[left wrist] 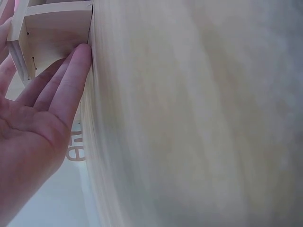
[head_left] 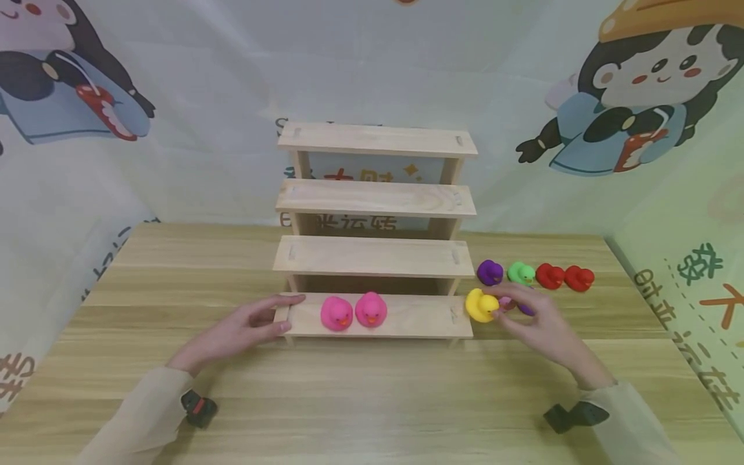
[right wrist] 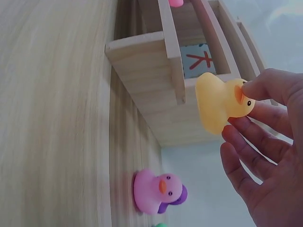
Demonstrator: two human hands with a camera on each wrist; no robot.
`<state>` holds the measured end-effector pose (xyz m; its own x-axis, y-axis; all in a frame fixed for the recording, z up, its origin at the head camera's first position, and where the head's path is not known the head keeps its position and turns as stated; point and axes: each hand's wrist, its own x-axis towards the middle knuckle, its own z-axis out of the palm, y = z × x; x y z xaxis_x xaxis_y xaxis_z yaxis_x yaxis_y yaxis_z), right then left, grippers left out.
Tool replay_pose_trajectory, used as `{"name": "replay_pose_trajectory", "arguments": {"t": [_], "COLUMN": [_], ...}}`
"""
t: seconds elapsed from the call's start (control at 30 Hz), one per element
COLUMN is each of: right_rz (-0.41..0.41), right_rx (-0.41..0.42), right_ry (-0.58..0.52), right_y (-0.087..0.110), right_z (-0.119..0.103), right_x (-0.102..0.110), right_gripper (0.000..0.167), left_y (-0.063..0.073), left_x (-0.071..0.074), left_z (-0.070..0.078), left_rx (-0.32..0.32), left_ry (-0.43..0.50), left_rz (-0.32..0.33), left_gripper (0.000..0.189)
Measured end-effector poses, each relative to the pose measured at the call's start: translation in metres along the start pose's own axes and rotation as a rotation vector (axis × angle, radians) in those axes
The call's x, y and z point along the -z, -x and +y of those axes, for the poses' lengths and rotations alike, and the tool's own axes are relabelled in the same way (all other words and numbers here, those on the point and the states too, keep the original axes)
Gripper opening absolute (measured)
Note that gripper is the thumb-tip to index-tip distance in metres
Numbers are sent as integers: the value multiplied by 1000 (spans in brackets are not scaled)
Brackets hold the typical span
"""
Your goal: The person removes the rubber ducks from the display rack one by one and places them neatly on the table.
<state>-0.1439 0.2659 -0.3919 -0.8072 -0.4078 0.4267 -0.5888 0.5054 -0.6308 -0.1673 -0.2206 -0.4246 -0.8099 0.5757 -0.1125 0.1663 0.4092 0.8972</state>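
A wooden stepped rack (head_left: pixel 374 256) with several tiers stands mid-table. On its lowest step two pink rubber ducks (head_left: pixel 336 314) sit side by side, left of the middle. My left hand (head_left: pixel 244 326) rests at that step's left end, thumb near the front corner; the left wrist view shows its fingers (left wrist: pixel 71 82) straight along the side panel. My right hand (head_left: pixel 537 320) pinches a yellow rubber duck (head_left: pixel 481 305) by its head, between thumb and fingers. In the right wrist view the yellow duck hangs above the table beside the rack's right end.
Right of the rack stand a purple duck (head_left: pixel 490 272), a green duck (head_left: pixel 521 274) and two red ducks (head_left: pixel 549 276) in a row. A lilac-pink duck (right wrist: pixel 154 191) with a purple one behind it is partly hidden under my right hand. A printed cloth (head_left: pixel 221 129) hangs behind.
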Motion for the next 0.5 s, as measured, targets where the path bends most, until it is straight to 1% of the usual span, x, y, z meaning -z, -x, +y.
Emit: {"name": "replay_pose_trajectory", "arguments": {"t": [0.3, 0.5], "right_rz": [-21, 19], "right_rx": [-59, -59], "right_ry": [52, 55], "right_y": [8, 13], "right_z": [4, 11], "right_x": [10, 16], "right_gripper": [40, 38], "left_y": [0, 0], "left_x": [1, 1], "left_z": [0, -2], "left_rx": [1, -8], "left_ry": [-37, -23], "left_rz": [18, 9], "left_gripper": [50, 50]}}
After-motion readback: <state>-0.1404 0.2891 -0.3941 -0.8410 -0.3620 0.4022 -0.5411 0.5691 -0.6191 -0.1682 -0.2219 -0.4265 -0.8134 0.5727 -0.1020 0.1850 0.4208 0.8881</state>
